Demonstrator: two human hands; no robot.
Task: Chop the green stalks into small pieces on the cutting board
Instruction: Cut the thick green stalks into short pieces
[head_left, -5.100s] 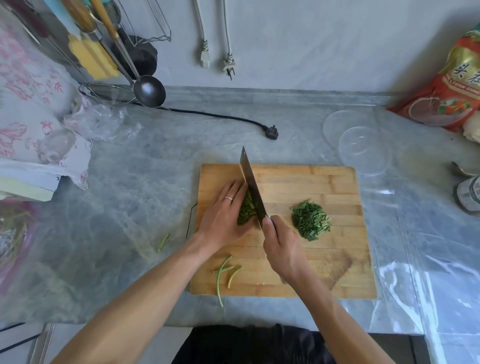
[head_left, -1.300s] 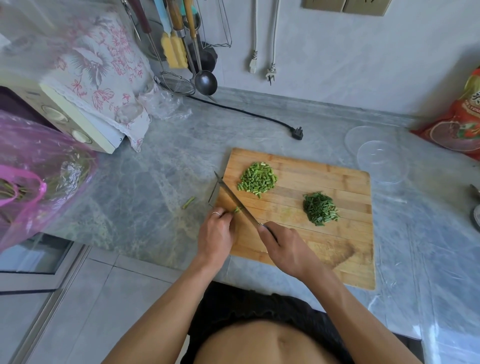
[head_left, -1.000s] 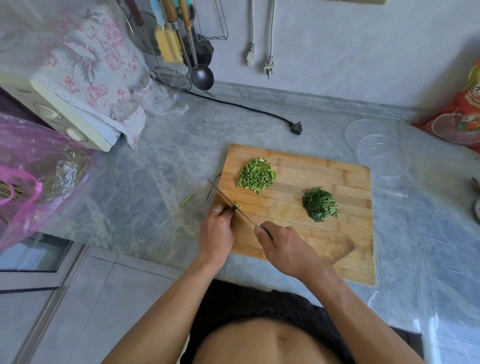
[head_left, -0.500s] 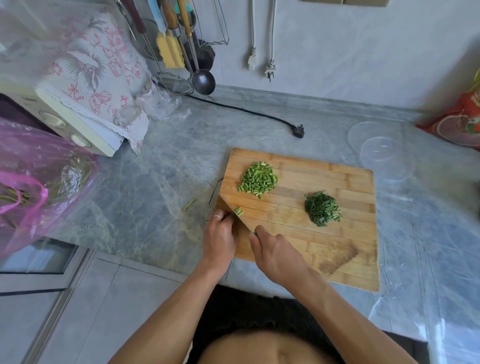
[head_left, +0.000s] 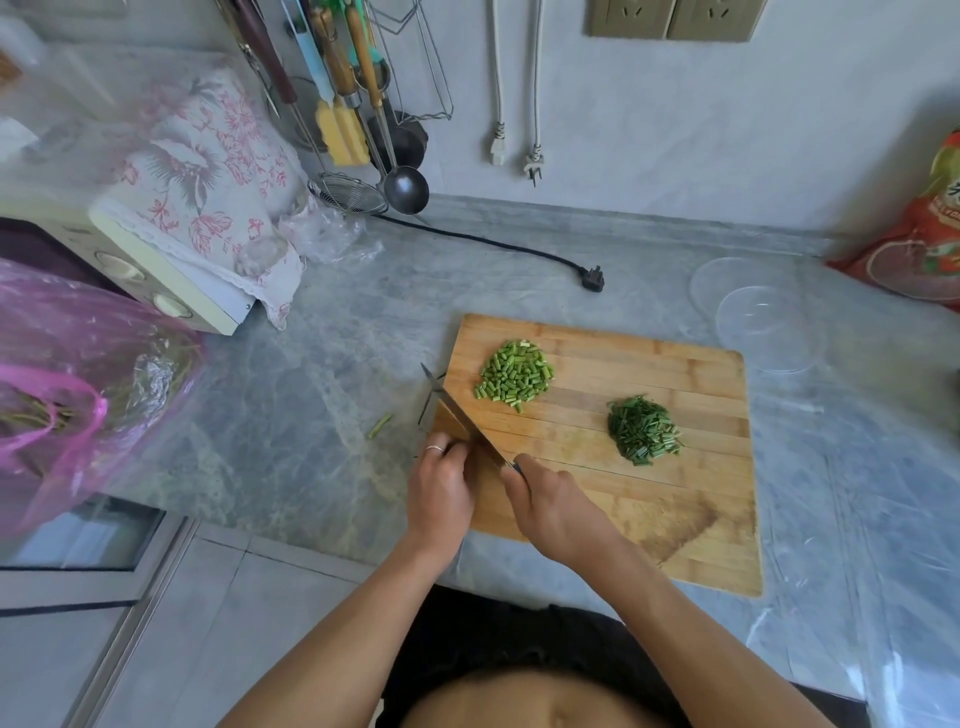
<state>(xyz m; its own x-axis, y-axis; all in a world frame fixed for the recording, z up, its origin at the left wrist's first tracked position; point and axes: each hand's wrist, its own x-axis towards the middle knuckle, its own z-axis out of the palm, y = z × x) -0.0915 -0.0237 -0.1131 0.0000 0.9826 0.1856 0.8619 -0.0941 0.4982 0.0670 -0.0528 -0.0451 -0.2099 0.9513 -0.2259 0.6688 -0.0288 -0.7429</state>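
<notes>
Near left corner of the cutting board (head_left: 675, 525): right hand (head_left: 556, 512) grips the knife (head_left: 465, 421); left hand (head_left: 441, 491), fingers curled, seemingly pins hidden stalk remnants. Farther in, two piles, chopped stalks (head_left: 514, 376) and finer greens (head_left: 644, 428), suggest chopping nearly finished.

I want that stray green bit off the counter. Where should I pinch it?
The stray stalk piece lies flat on the counter, left of the cutting board. Probably pinch its long sides at mid-length, from straight above: it is thin, and open counter surrounds it.
</notes>
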